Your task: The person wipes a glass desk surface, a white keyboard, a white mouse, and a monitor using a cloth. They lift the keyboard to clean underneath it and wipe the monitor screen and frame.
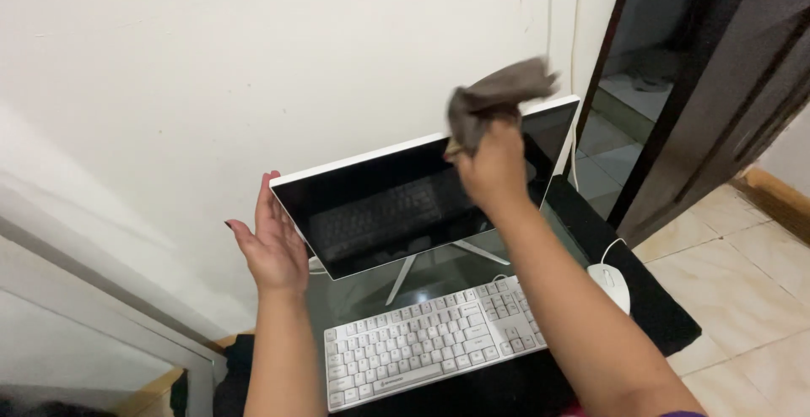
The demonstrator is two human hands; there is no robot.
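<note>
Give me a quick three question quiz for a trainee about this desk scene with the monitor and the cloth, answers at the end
1. True or false: the right hand grips a grey cloth at the top edge of the monitor.
2. Which does the left hand rest against? A) the keyboard B) the monitor's left edge C) the mouse
3. Fill in: the mouse lies to the ______ of the keyboard.

Key: 1 true; 2 B; 3 right.
</note>
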